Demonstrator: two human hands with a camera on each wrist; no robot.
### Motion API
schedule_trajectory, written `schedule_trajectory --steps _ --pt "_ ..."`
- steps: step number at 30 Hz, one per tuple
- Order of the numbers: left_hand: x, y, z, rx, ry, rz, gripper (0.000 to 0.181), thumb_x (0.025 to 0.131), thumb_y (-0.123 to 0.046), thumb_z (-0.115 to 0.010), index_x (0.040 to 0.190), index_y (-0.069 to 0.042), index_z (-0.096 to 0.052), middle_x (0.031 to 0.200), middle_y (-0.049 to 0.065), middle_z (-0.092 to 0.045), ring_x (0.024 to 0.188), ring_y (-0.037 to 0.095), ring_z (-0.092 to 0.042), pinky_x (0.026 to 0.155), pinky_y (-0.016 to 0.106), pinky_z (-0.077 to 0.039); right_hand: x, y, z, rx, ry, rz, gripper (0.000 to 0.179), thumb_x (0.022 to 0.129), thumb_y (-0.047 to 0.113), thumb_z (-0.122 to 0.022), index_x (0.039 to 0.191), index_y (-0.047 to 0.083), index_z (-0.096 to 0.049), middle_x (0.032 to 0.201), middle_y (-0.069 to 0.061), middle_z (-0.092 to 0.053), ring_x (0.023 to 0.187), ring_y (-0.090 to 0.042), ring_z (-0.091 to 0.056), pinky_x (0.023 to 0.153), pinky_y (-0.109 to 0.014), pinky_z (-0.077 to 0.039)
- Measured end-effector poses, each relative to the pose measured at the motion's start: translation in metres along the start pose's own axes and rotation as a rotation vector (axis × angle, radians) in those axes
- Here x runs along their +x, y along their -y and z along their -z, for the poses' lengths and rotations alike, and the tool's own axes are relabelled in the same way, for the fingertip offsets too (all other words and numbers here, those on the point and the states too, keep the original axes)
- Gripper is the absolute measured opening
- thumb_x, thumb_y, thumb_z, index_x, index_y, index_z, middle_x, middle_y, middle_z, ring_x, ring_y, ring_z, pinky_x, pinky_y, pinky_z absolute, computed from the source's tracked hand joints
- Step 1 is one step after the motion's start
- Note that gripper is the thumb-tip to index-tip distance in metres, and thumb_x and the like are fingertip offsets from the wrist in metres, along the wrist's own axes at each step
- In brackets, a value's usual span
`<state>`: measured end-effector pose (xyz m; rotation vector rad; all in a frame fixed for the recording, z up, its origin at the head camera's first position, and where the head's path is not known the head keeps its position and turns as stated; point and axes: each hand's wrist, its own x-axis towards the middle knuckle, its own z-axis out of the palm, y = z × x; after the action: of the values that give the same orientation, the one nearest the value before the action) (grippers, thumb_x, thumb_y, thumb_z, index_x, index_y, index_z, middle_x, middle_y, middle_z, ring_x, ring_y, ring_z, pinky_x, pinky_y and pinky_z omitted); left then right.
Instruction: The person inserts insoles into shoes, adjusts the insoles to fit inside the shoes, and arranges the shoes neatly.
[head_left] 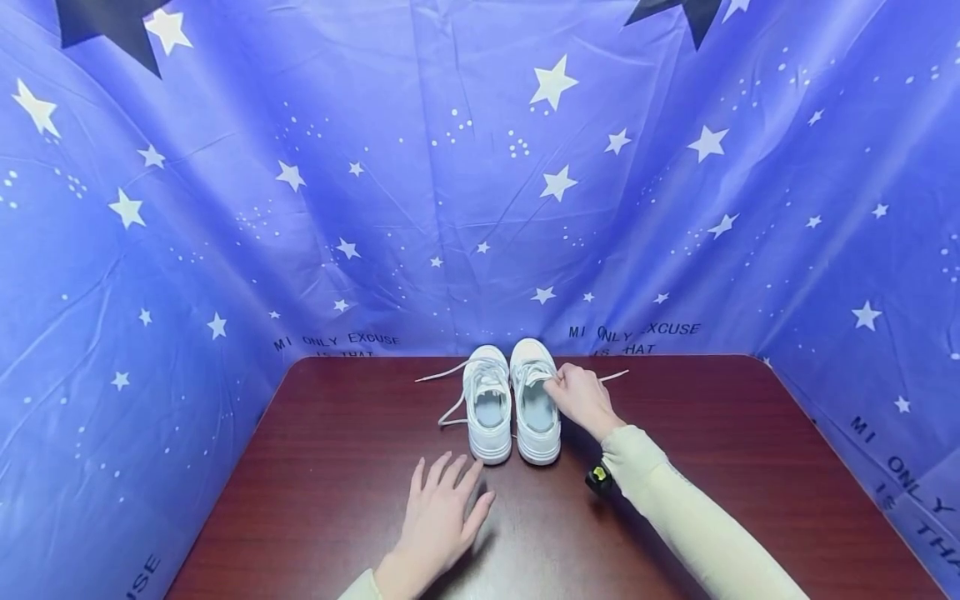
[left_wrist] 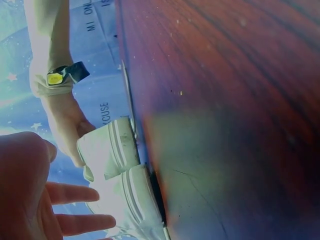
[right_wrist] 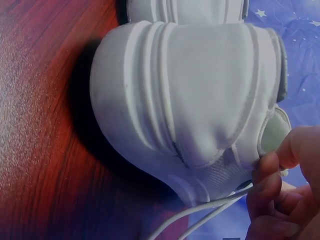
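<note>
Two white sneakers stand side by side on the table, heels toward me and laces undone. Around the left sneaker [head_left: 489,437], loose laces [head_left: 447,372] trail out to the left. My right hand [head_left: 585,398] pinches the right-hand edge of the right sneaker [head_left: 538,447] near its opening. In the right wrist view its curled fingers [right_wrist: 267,182] meet at that edge, with a white lace [right_wrist: 200,206] running out below them. My left hand [head_left: 438,517] hovers over the table just short of the left sneaker's heel, fingers spread, holding nothing.
The dark red wooden table [head_left: 337,442] reaches back to a blue curtain [head_left: 420,208] with white stars, which also hangs along both sides. A black strap with a yellow piece [head_left: 598,477] sits on my right wrist.
</note>
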<state>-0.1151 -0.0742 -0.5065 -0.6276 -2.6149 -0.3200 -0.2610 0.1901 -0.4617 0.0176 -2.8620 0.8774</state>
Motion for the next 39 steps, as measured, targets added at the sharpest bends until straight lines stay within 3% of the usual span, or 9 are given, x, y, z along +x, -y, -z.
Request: schedule_trajectory --steps 12,39 --pt "-0.001 0.000 -0.002 0.012 -0.020 -0.011 0.036 0.098 -0.045 -0.064 0.119 -0.017 -0.076 0.122 0.005 -0.073 0.124 0.030 -0.060 0.104 0.063 -0.044 0.000 -0.002 -0.006 0.003 0.020 0.001 0.015 0.084 0.026 -0.056 0.078 0.012 -0.061 0.068 0.000 -0.057 0.070 -0.025 -0.060 0.061 -0.043 -0.049" --pt "0.005 0.006 -0.008 0.005 -0.018 -0.015 0.036 0.099 -0.045 -0.063 0.118 -0.017 -0.075 0.120 0.006 -0.072 0.123 0.032 -0.061 0.102 0.065 -0.045 0.001 -0.006 -0.013 -0.009 0.028 0.003 0.016 0.087 0.025 -0.055 0.084 0.011 -0.062 0.072 0.000 -0.058 0.070 -0.024 -0.060 0.062 -0.042 -0.048"
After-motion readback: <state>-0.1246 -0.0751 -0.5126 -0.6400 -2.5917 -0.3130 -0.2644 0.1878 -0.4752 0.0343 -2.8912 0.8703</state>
